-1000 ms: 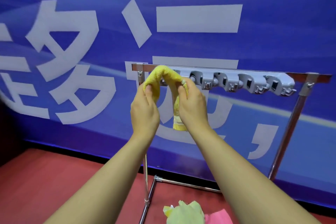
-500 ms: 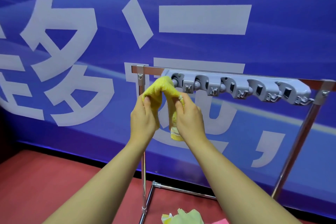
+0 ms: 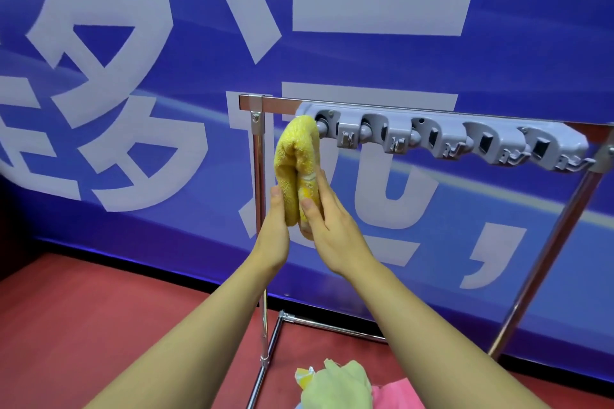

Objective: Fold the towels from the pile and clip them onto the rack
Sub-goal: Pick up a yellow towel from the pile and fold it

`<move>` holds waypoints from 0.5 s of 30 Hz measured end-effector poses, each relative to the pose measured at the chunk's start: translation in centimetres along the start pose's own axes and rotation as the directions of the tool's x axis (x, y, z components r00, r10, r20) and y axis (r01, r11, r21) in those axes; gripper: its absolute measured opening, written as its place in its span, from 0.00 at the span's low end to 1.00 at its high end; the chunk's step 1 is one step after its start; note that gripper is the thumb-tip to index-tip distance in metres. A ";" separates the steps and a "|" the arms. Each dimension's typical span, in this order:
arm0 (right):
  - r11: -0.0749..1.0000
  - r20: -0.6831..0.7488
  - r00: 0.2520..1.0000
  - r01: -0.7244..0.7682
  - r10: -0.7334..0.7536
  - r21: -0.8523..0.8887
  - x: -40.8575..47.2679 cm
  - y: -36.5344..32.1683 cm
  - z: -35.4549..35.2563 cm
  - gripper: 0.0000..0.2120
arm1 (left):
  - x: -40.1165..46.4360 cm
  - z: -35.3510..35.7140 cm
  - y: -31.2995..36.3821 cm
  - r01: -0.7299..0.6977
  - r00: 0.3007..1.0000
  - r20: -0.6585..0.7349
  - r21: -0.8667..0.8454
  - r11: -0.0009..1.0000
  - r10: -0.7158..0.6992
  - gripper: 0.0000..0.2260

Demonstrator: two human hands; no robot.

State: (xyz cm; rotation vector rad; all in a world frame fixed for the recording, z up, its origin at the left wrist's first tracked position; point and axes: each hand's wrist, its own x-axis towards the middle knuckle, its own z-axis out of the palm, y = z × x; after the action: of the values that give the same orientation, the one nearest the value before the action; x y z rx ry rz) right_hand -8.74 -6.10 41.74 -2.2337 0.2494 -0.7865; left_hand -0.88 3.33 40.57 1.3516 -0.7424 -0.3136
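Just left of the frame's centre, the folded yellow towel [image 3: 296, 167] hangs doubled over, its rounded top touching the leftmost clip of the grey clip bar [image 3: 442, 136] that runs along the top rail of the chrome rack [image 3: 257, 176]. Both hands sandwich the towel's lower half. The left hand [image 3: 273, 228] lies flat against the towel's left face, fingers straight and held together, thumb up along the cloth. The right hand [image 3: 327, 221] presses against the right face, its thumb laid on the front of the fold and its fingers reaching up along the far side; the grip here is a flat squeeze between thumb and fingers rather than a closed fist. A small pale label strip shows on the towel's inner fold beside the right thumb, but any print on it is too small to read. The four clips to the right of the towel hold nothing, their jaws and little hooks bare. Behind the rack, filling the upper frame, a blue banner [image 3: 498, 60] carries large white Chinese characters; they are cut off by the frame edges and the rack, so only strokes and a large comma at the right can be made out. At the bottom edge, right of centre, the pile of towels [image 3: 335, 387] sits on the red floor [image 3: 83, 319], a pale green one on top with pink beside it.
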 end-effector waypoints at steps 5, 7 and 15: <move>0.990 0.006 0.994 -0.106 0.107 -0.092 -4.2 5.6 -0.9 0.31 | -2.7 -0.5 -5.5 0.125 0.989 -0.092 0.101 0.987 -0.116 0.34; 0.974 0.032 0.986 -0.156 0.163 -0.167 -6.5 8.7 -0.9 0.30 | -4.2 -0.2 -8.3 0.178 0.983 -0.078 0.174 0.968 -0.167 0.31; 0.867 0.264 0.871 -0.289 0.414 -0.406 -15.7 22.5 2.0 0.30 | -8.4 3.6 -21.4 0.187 0.924 0.174 0.568 0.801 -0.340 0.23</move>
State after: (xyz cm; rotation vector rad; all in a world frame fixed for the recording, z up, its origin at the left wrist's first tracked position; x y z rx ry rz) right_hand -18.71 -14.54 17.51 -2.5067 0.6578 -0.1452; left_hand -4.98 0.91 17.77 1.9953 -0.9086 -0.5484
